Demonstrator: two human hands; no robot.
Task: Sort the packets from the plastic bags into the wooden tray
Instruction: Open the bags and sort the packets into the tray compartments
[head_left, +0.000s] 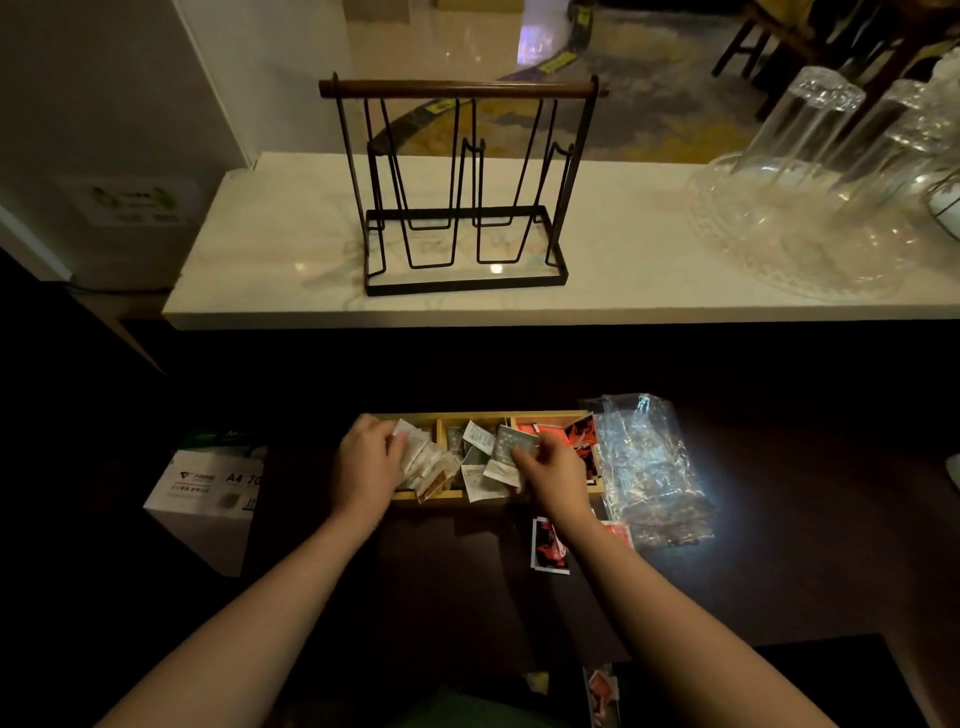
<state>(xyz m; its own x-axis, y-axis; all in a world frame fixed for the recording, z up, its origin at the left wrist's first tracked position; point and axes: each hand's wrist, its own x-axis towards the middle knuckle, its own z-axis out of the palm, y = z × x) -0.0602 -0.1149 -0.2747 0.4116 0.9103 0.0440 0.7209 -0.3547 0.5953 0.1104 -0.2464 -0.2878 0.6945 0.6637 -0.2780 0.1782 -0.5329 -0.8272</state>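
A wooden tray with three compartments sits on the dark table. My left hand rests over the left compartment, fingers on a stack of pale packets. My right hand pinches a grey packet above the middle compartment, where several white and grey packets lie. Red and black packets fill the right compartment. Crumpled clear plastic bags lie right of the tray. A red packet lies on the table in front of the tray, and another near the bottom edge.
A black wire rack with a wooden bar stands on the white marble counter behind. Upturned glasses on a glass dish occupy the counter's right. A white A4 paper box sits low at the left.
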